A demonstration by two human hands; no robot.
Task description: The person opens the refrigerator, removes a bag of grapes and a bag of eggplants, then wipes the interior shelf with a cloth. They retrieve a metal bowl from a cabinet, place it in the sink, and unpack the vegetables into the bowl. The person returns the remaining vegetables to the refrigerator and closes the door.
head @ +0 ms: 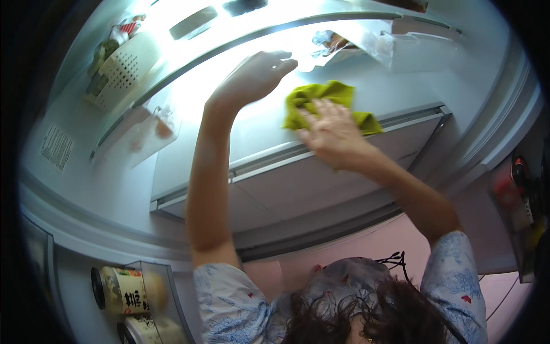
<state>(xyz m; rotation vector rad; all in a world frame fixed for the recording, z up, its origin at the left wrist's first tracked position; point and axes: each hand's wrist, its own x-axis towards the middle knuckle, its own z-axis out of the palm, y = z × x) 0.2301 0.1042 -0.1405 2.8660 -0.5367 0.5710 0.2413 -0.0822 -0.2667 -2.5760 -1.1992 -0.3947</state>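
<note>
My right hand lies with spread fingers on a crumpled yellow-green cloth, holding it down against the shelf of an open refrigerator. Part of the cloth bunches around the fingertips, and one corner hangs toward the shelf's front edge. Further left, my left hand is raised in front of the bright interior, with nothing in it. Its thumb and fingers are loosely bent, with a gap between them. Whether it touches any surface, I cannot tell in the glare.
Above runs a glass shelf edge, with a perforated white basket at left. Clear bins hang at both sides. A wrapped item lies behind the cloth. Drawers sit below; jars stand in the left door rack.
</note>
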